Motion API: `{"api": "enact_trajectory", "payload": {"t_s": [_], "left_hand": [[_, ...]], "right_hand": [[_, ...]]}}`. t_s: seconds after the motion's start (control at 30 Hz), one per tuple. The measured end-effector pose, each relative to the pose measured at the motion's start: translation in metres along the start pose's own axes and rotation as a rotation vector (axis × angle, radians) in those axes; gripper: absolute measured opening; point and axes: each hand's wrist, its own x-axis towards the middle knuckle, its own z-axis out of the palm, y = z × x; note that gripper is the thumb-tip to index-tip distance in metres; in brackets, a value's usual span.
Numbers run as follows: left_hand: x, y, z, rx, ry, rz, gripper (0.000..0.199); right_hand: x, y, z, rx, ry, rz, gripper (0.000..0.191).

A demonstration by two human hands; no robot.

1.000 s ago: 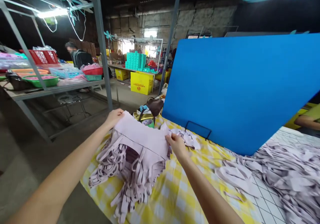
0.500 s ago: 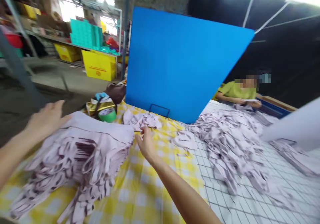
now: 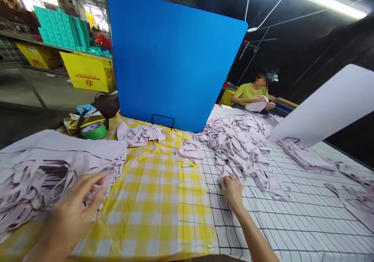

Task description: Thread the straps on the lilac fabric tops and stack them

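Note:
My right hand [image 3: 233, 190] has its fingers curled down on the near edge of a large heap of pale lilac fabric pieces [image 3: 236, 137], closed on a piece of it. My left hand [image 3: 77, 207], blurred, hovers over the near right side of a stack of lilac pieces with many hanging straps [image 3: 55, 149]; its fingers are apart and nothing shows in them. A small crumpled bunch [image 3: 140, 135] and a single piece [image 3: 190, 149] lie between the stack and the heap.
A blue board [image 3: 175, 59] stands behind the yellow checked cloth [image 3: 146, 199]. A white panel [image 3: 324, 102] rises at right beside more fabric [image 3: 304, 154]. Green tape [image 3: 95, 131] lies at left. Across the table, a person in a yellow-green shirt [image 3: 247, 91] holds a lilac piece.
The view has turned right. My right hand has moved from beside the strapped stack to the heap. My left hand has come from the stack's far left to its near right side.

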Motion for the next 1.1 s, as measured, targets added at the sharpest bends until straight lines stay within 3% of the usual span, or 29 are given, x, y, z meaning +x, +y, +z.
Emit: {"api": "enact_trajectory", "payload": {"t_s": [0.1, 0.2, 0.3, 0.37, 0.47, 0.6, 0.7, 0.87, 0.97, 1.1], "left_hand": [[-0.004, 0.034, 0.033, -0.207, -0.164, -0.007, 0.02], [-0.012, 0.063, 0.06, -0.426, -0.439, -0.161, 0.024], [-0.028, 0.084, 0.08, -0.588, -0.691, -0.263, 0.043], [-0.038, 0.092, 0.088, -0.664, -0.762, -0.284, 0.054], [-0.045, 0.094, 0.091, -0.757, -0.733, -0.349, 0.041], [-0.037, 0.079, 0.078, -0.859, -0.614, -0.475, 0.017], [-0.027, 0.064, 0.062, -1.059, -0.547, -0.61, 0.02], [-0.017, 0.044, 0.041, -1.296, -0.345, -0.881, 0.027], [-0.015, 0.03, 0.043, -1.155, -0.396, -0.914, 0.035], [-0.016, 0.012, 0.055, -0.607, -0.408, -0.714, 0.03]], "right_hand": [[-0.014, -0.026, -0.002, 0.107, -0.046, -0.099, 0.023], [-0.04, -0.072, -0.004, 0.269, -0.091, -0.214, 0.026], [-0.069, -0.119, -0.004, 0.591, -0.183, -0.299, 0.02], [-0.086, -0.145, -0.002, 0.786, -0.277, -0.266, 0.017], [-0.106, -0.175, 0.003, 0.933, -0.377, -0.252, 0.015], [-0.12, -0.196, -0.002, 0.957, -0.456, -0.375, 0.014], [-0.116, -0.202, -0.011, 0.954, -0.488, -0.433, 0.012], [-0.099, -0.204, -0.01, 0.935, -0.648, -0.368, 0.022], [-0.087, -0.199, 0.009, 0.875, -0.645, -0.396, 0.019], [-0.072, -0.184, 0.039, 0.731, -0.531, -0.349, 0.02]]}}
